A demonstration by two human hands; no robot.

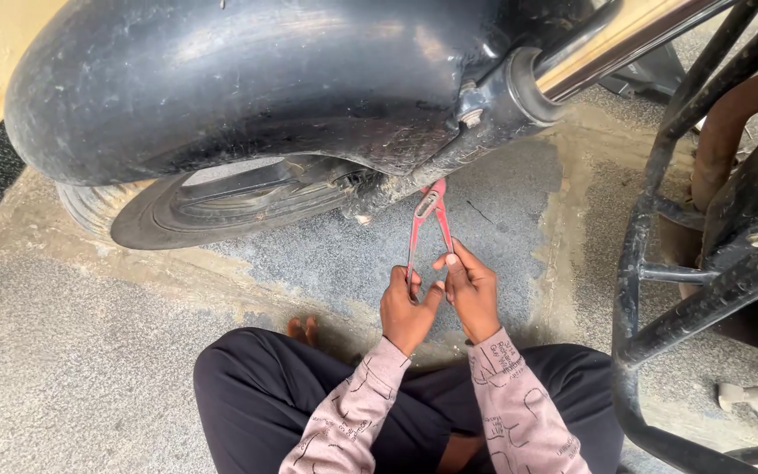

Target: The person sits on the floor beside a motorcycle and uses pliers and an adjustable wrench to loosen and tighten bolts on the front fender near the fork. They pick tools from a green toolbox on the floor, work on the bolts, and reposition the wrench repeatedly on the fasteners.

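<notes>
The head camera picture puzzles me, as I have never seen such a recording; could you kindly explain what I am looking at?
There is one picture, taken by a camera worn on a person's head, looking down at their own hands. The person sits on a grey speckled concrete floor in black trousers and a pink patterned long-sleeved top.

In front of them stands a motorcycle: a glossy black front mudguard over a black rubber tyre, with a shiny metal fork tube running up to the right. A black tubular guard frame stands on the right.

Both hands hold red-handled metal pliers. The left hand grips one handle, the right hand the other. The handles are spread apart, and the pliers' tip reaches up to the dirty lower end of the fork, beside the wheel.
</notes>
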